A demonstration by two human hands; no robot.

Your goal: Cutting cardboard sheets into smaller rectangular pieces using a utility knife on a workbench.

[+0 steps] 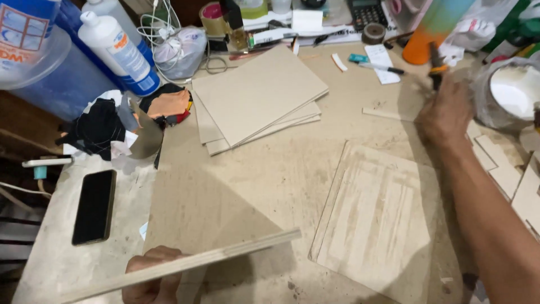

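Head view: left hand (151,276) gripping board stack (185,264) lower left; right hand (447,112) clasping brush (436,70) upper right; glue-streaked panel (377,219) lying centre, unjoined yet.

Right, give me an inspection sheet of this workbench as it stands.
Surface: pale worktable, dusty and smeared, with a glue-streaked board lying flat on it.
Job's things: left hand holds a thin board edge-on; right hand is raised with an orange-handled tool, blurred.
Clutter: stack of boards, dark rags, phone, glue bottles, tape rolls, pen, calculator, offcuts.
Grip: left closed on the thin board; right closed on the tool.
Cables: white cord coiled at the back.
Surroundings: white tub at the right, blue container at the left.
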